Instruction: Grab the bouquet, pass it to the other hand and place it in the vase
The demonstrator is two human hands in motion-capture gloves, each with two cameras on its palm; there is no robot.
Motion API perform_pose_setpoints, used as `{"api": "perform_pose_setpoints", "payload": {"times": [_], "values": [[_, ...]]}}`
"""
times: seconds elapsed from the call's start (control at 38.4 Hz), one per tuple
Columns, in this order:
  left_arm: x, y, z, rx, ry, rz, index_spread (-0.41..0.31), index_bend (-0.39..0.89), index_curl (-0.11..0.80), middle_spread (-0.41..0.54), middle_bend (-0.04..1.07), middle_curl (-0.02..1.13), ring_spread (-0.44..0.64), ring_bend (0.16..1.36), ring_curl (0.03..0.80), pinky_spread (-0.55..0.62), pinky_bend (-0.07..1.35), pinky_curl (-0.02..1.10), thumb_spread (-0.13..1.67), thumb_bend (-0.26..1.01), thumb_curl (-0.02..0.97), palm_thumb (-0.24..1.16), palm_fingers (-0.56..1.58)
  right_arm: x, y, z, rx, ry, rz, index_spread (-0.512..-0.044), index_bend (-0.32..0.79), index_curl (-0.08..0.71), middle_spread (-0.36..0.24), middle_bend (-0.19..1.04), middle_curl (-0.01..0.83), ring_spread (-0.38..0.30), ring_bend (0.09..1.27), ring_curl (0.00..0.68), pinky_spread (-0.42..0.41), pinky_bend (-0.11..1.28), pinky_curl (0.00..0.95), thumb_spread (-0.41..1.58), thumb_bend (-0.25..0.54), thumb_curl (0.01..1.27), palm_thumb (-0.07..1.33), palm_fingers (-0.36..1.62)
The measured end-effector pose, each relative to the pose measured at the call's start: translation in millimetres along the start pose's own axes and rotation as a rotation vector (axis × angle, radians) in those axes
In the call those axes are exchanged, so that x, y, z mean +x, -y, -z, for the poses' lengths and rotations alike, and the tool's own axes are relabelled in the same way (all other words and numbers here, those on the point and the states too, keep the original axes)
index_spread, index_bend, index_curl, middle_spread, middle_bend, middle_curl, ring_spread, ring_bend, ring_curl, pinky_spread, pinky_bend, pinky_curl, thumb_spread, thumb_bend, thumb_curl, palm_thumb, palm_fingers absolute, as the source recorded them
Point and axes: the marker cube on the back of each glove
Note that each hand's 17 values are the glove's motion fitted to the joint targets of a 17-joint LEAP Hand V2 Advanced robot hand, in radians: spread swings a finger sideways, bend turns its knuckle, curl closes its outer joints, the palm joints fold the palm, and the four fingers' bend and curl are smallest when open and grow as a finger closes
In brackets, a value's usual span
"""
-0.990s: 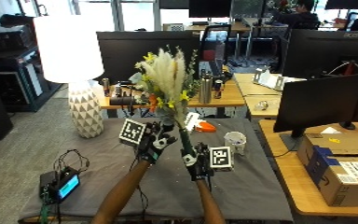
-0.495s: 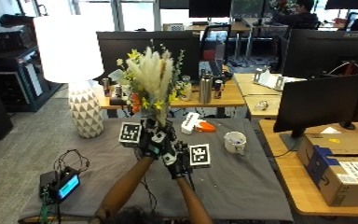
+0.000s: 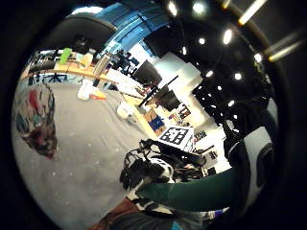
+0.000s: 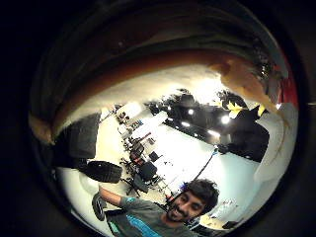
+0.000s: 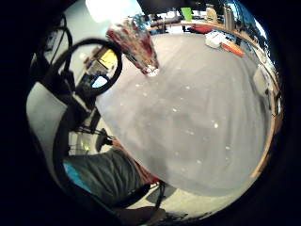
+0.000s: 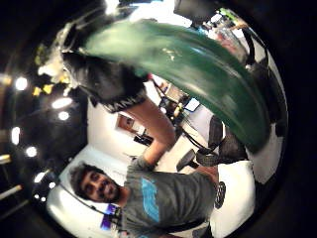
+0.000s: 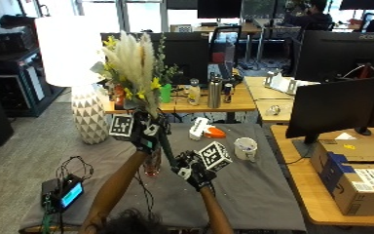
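In the outside view the bouquet [image 7: 133, 62], pale plumes with yellow flowers on a green stem, stands upright above the grey table [image 7: 252, 195]. My left hand [image 7: 145, 132] grips the stem just under the flowers. Lower down, my right hand [image 7: 191, 170] is curled round the stem's end. The right thumb side palm view shows the green stem [image 6: 198, 64] close by, with the left hand [image 6: 106, 82] round it. The coloured glass vase [image 7: 151, 165] stands on the table below the left hand, partly hidden by my left forearm; vase [image 5: 136, 42], vase [image 3: 36, 120].
A white mug [image 7: 245, 148] and a white and orange object [image 7: 203, 129] lie to the right of the hands. A white lamp [image 7: 70, 51] stands at the back left. A black device with a blue screen [image 7: 67, 192] sits at the front left, a monitor [image 7: 333, 107] at the right.
The bouquet has moved left and up over the vase. My left hand has risen with it, and the two hands, close together half a second ago, are now apart along the stem.
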Motion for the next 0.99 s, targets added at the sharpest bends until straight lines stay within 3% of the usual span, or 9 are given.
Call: {"api": "perform_pose_setpoints", "payload": {"times": [0.05,0.16,0.23,0.31,0.36,0.57,0.7,0.91,0.99], "values": [[16.1,6.0,7.2,0.022,-0.024,0.021,-0.312,0.22,0.392,-0.377,0.65,0.57,-0.38,0.84,0.463,-0.45,0.64,0.45,1.22,-0.02,0.313,0.57,1.41,8.7,-5.5,11.0,0.017,-0.023,-0.025,-0.245,0.10,0.518,-0.137,0.59,0.543,-0.167,0.77,0.472,-0.172,0.66,0.449,0.73,-0.033,0.67,0.93,1.03],[36.2,27.0,40.4,0.065,0.167,-0.034,-0.317,0.22,0.415,-0.380,0.66,0.58,-0.38,0.85,0.469,-0.46,0.66,0.45,1.23,-0.01,0.305,0.57,1.40,23.0,-17.5,46.3,0.122,-0.064,-0.083,-0.254,0.12,0.497,-0.111,0.55,0.529,-0.143,0.71,0.454,-0.085,0.59,0.442,0.80,-0.015,0.65,0.94,0.95],[43.0,41.8,68.8,0.115,0.259,-0.012,-0.319,0.22,0.430,-0.382,0.66,0.58,-0.38,0.86,0.472,-0.46,0.67,0.45,1.24,-0.01,0.300,0.57,1.39,34.1,-23.7,74.1,0.207,-0.090,-0.118,-0.257,0.13,0.478,-0.103,0.50,0.508,-0.124,0.65,0.434,-0.032,0.55,0.426,0.83,-0.014,0.64,0.95,0.93],[35.8,66.2,113.1,0.166,0.552,-0.173,-0.317,0.22,0.445,-0.383,0.67,0.59,-0.38,0.87,0.474,-0.45,0.68,0.46,1.25,-0.01,0.296,0.56,1.38,40.8,-28.5,99.7,0.282,-0.114,-0.161,-0.261,0.14,0.468,-0.098,0.46,0.495,-0.104,0.60,0.418,0.014,0.52,0.415,0.86,-0.017,0.63,0.96,0.91],[34.9,82.0,132.1,0.172,0.621,-0.303,-0.317,0.22,0.454,-0.383,0.67,0.59,-0.38,0.87,0.475,-0.45,0.68,0.46,1.25,-0.01,0.293,0.56,1.38,44.9,-29.8,113.7,0.323,-0.125,-0.186,-0.263,0.16,0.467,-0.095,0.44,0.488,-0.088,0.55,0.408,0.052,0.49,0.408,0.88,-0.019,0.63,0.96,0.88],[7.8,126.3,173.0,0.154,0.564,-0.536,-0.322,0.21,0.485,-0.375,0.66,0.59,-0.38,0.88,0.480,-0.46,0.70,0.46,1.25,-0.02,0.285,0.56,1.36,46.2,-30.7,149.1,0.421,-0.174,-0.212,-0.263,0.16,0.448,-0.073,0.36,0.463,-0.047,0.45,0.376,0.161,0.44,0.385,0.94,-0.021,0.60,0.94,0.86],[-23.5,137.9,175.2,0.105,0.557,-0.638,-0.322,0.20,0.501,-0.374,0.66,0.60,-0.38,0.88,0.481,-0.46,0.70,0.46,1.25,-0.01,0.281,0.56,1.36,46.0,-26.3,155.5,0.444,-0.184,-0.208,-0.261,0.15,0.432,-0.067,0.33,0.453,-0.034,0.42,0.371,0.196,0.41,0.378,0.97,-0.019,0.59,0.94,0.87],[-83.9,137.7,154.8,-0.048,0.480,-0.728,-0.317,0.18,0.520,-0.374,0.65,0.60,-0.38,0.88,0.481,-0.45,0.71,0.46,1.25,-0.01,0.276,0.56,1.33,45.2,-22.4,150.5,0.442,-0.172,-0.224,-0.259,0.13,0.410,-0.062,0.29,0.449,-0.024,0.39,0.374,0.223,0.38,0.374,1.00,-0.020,0.58,0.93,0.89],[-95.0,127.6,138.2,-0.098,0.437,-0.682,-0.315,0.18,0.524,-0.367,0.64,0.60,-0.37,0.87,0.477,-0.44,0.71,0.46,1.24,-0.02,0.272,0.55,1.32,45.8,-20.8,146.8,0.434,-0.172,-0.217,-0.258,0.13,0.403,-0.062,0.28,0.447,-0.023,0.38,0.376,0.228,0.37,0.372,1.00,-0.019,0.58,0.93,0.89]]}}
